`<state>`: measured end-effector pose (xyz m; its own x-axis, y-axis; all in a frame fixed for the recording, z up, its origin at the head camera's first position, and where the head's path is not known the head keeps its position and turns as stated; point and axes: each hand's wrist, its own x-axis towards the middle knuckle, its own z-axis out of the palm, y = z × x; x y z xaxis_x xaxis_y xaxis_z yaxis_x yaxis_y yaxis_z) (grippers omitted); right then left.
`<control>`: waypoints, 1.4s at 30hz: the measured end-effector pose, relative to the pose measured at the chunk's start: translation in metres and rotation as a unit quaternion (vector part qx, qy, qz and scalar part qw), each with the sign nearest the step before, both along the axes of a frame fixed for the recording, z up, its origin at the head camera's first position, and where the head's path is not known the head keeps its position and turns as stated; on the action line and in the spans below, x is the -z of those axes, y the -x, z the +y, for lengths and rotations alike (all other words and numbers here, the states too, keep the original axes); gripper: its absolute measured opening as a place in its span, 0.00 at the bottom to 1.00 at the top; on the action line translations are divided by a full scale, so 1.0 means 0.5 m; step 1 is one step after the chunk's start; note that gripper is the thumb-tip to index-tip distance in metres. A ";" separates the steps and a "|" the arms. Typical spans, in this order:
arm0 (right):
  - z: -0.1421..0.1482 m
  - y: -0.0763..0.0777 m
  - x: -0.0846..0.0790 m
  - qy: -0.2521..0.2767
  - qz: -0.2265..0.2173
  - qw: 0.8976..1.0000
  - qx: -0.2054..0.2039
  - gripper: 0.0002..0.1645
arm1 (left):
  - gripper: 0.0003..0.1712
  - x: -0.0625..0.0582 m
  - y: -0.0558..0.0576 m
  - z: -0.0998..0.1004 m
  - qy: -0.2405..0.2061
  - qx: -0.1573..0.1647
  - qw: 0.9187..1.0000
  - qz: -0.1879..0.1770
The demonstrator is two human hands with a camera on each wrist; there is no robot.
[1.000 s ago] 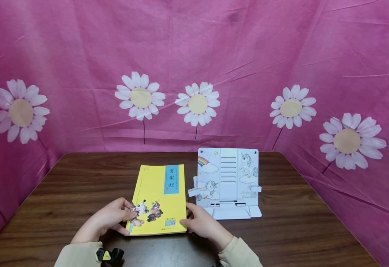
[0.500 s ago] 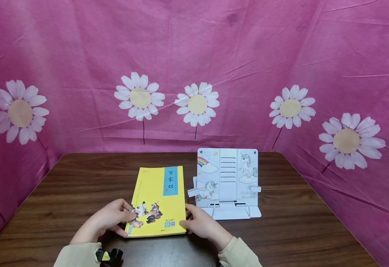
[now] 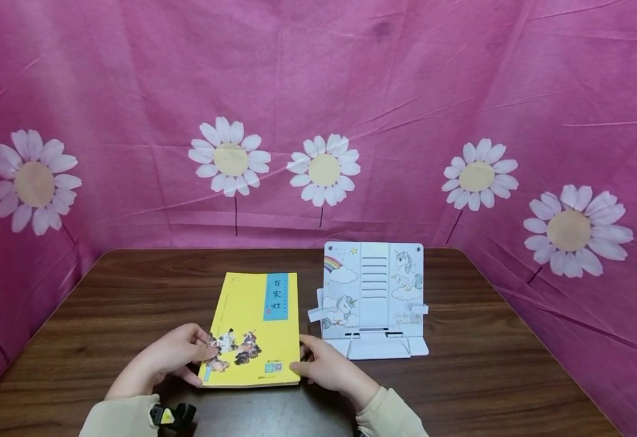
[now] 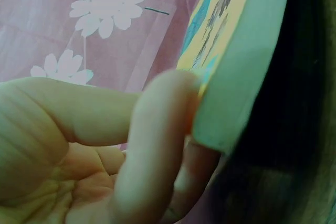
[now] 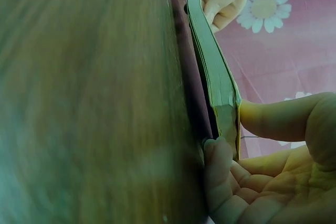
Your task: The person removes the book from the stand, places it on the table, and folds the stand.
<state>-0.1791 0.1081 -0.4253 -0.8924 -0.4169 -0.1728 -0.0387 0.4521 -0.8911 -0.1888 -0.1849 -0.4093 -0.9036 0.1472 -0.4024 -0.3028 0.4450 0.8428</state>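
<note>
fingers of the left hand [image 3: 173,355] curl to the thickness of the yellow book [image 3: 250,321], pinching it near its near left corner. the book sits cover up between both hands, its near edge seemingly just off the wooden table [image 3: 144,291]. the right hand [image 3: 329,365] pinches the right edge, thumb above, fingertips beneath. holding it well probably calls for matched pressure and a level cover, lest pages slip. no container shows; farther right, the white stand [image 3: 375,309] bears no book.
</note>
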 end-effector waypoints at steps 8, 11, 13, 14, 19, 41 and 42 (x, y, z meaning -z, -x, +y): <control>-0.004 0.001 0.005 0.045 -0.022 0.998 -0.024 0.37 | 0.15 -0.002 0.001 -0.018 0.007 0.008 1.000 -0.004; -0.007 0.000 0.003 0.054 -0.029 0.998 -0.033 0.39 | 0.17 -0.001 0.002 -0.029 0.005 0.012 1.000 -0.004; -0.009 0.000 0.003 0.057 -0.029 0.997 -0.034 0.39 | 0.18 -0.001 0.003 -0.034 0.005 0.014 1.000 -0.003; -0.010 -0.001 0.002 0.057 -0.029 0.997 -0.032 0.40 | 0.18 -0.002 0.003 -0.035 0.006 0.015 1.000 -0.003; -0.015 -0.004 0.006 0.048 -0.013 0.999 -0.021 0.40 | 0.18 -0.003 0.003 -0.036 0.017 0.020 1.000 -0.001; -0.005 -0.007 -0.001 -0.013 0.022 0.999 -0.026 0.36 | 0.15 -0.009 0.000 -0.048 0.076 0.011 0.997 0.018; -0.003 -0.006 -0.003 -0.020 0.030 0.999 -0.028 0.36 | 0.16 -0.009 0.000 -0.048 0.078 0.012 0.997 0.019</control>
<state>-0.1760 0.1065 -0.4239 -0.8767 -0.4609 -0.1380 -0.1176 0.4835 -0.8674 -0.1889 -0.2089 -0.4047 -0.9152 0.1076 -0.3883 -0.2603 0.5778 0.7736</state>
